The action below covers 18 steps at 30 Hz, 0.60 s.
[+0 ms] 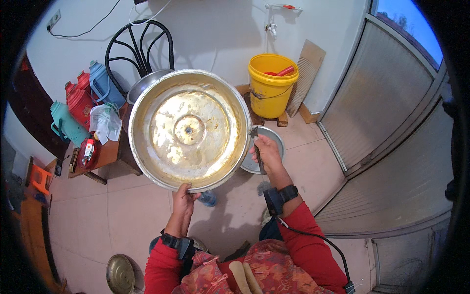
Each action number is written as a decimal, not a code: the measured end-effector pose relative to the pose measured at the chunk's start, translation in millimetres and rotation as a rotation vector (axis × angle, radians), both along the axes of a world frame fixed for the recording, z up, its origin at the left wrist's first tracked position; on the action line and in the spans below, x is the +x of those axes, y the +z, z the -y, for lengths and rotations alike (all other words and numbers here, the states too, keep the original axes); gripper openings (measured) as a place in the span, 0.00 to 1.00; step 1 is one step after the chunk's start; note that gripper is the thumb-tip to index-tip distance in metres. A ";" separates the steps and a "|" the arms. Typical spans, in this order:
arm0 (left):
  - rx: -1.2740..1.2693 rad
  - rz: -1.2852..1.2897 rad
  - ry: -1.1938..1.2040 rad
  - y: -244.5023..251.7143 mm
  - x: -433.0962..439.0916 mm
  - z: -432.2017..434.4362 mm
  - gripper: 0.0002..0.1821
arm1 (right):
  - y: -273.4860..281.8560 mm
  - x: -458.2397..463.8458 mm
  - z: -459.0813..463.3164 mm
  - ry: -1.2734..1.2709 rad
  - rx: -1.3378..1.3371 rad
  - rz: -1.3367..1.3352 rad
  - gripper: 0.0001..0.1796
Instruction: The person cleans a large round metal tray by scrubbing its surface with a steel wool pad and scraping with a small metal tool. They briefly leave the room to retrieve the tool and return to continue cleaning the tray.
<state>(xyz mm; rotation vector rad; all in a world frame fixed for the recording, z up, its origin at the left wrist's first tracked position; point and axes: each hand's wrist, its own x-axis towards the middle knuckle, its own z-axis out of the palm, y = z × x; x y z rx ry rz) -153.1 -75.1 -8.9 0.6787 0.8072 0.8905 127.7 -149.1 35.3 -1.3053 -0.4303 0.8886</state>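
A large, shallow round metal basin (189, 147) is tilted towards me, its worn, yellowish inside facing up with a small dark spot at the centre. My left hand (183, 203) grips its near rim, thumb over the edge and fingers beneath. My right hand (267, 150) is closed around a dark, flat, narrow tool (260, 158) whose exact kind I cannot tell. The tool's upper end is at the basin's right rim; whether it touches is unclear. Partly hidden behind my right hand, a grey metal basin (278, 141) rests on the floor.
A yellow bucket (271, 97) stands below a wall tap (271, 29), beside a leaning washboard (306, 75). Several thermos flasks (68, 123) and a plastic bag (104, 121) are on a low wooden table (110, 152). A black chair (141, 47) is behind. A round metal lid (120, 273) lies lower left.
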 end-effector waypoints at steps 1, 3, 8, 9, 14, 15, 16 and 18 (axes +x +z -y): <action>-0.005 -0.008 -0.002 -0.5 0.0 0.7 0.20 | -0.9 0.8 1.4 0.015 0.013 -0.033 0.20; 0.031 -0.026 -0.001 -1.9 -0.5 2.4 0.20 | -2.2 1.6 3.8 0.047 0.042 -0.120 0.21; 0.055 -0.074 -0.054 -1.3 -7.6 -2.5 0.24 | -1.0 3.0 -1.5 -0.036 0.038 -0.158 0.24; 0.044 -0.079 -0.069 0.4 -10.8 -5.0 0.24 | -0.1 3.9 -4.5 -0.074 0.016 -0.170 0.24; 0.072 -0.134 -0.067 7.3 -19.7 -5.5 0.23 | 2.1 8.1 -8.7 -0.035 0.075 -0.204 0.24; 0.075 -0.135 -0.058 7.1 -18.4 -3.8 0.23 | 1.1 7.0 -6.7 -0.042 0.064 -0.214 0.24; 0.097 -0.129 -0.037 6.2 -15.5 -2.2 0.24 | -0.4 4.3 -3.7 -0.022 0.025 -0.214 0.24; 0.071 -0.114 -0.019 2.8 -9.0 0.0 0.24 | -4.5 -2.6 3.2 0.011 -0.063 -0.210 0.24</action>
